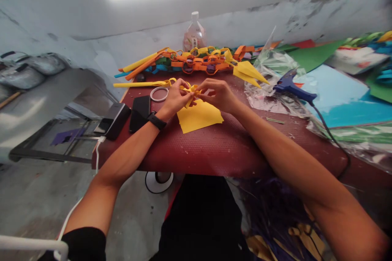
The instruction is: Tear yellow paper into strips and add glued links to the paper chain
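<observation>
My left hand [177,100] and my right hand [217,94] meet above the middle of the table. Between them they pinch a yellow paper strip [190,92], which is looped and partly covered by my fingers. Just below lies yellow paper [200,117], with uneven layered edges. A long rolled yellow paper stick [137,84] extends to the left of my left hand. Close to that hand rests a roll of white tape [159,94]. Exactly how the strip is folded at my fingertips is too small to tell.
Paper chains [196,64] and a plastic bottle [194,34] stand at the back. A blue glue gun [294,87] lies on clear plastic at right, its cable trailing down. Coloured sheets [339,89] lie beyond. A phone [140,113] and black box [118,120] sit left.
</observation>
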